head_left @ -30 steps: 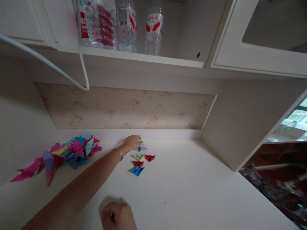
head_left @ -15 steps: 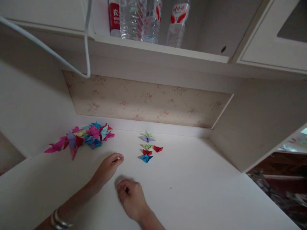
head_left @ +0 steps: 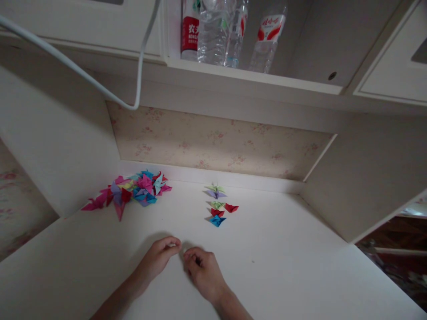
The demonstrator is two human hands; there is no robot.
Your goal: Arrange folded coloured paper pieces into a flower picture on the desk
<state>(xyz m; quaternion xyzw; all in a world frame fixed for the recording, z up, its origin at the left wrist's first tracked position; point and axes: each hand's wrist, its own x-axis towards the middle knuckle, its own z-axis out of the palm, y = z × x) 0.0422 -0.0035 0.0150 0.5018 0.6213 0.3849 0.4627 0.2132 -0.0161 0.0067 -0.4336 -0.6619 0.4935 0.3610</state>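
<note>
My left hand (head_left: 159, 257) is over the white desk (head_left: 283, 275), thumb and fingertips pinched together. Close by on its right, my right hand (head_left: 206, 272) is curled with its fingers pressed in a pinch. Whatever either pinch holds is too small or too hidden to make out. Beyond the hands lies a short column of folded paper pieces: a blue one (head_left: 217, 221) nearest, a red one (head_left: 217, 213), a light green one (head_left: 218, 205), and another red one (head_left: 231, 207) to the side. Behind them sits a green and purple paper crane (head_left: 216, 192). Neither hand touches these.
A heap of colourful paper cranes (head_left: 145, 184) lies at the back left against the side panel. Plastic bottles (head_left: 213, 35) stand on the shelf above. A white cable or rod (head_left: 100, 86) hangs at upper left. A small speck (head_left: 253, 262) is on the desk right of my hands.
My left hand has come down and nearer to my right hand, so the fingertips almost meet. The whole view has shifted, and the bracelets on my left wrist are out of sight.
</note>
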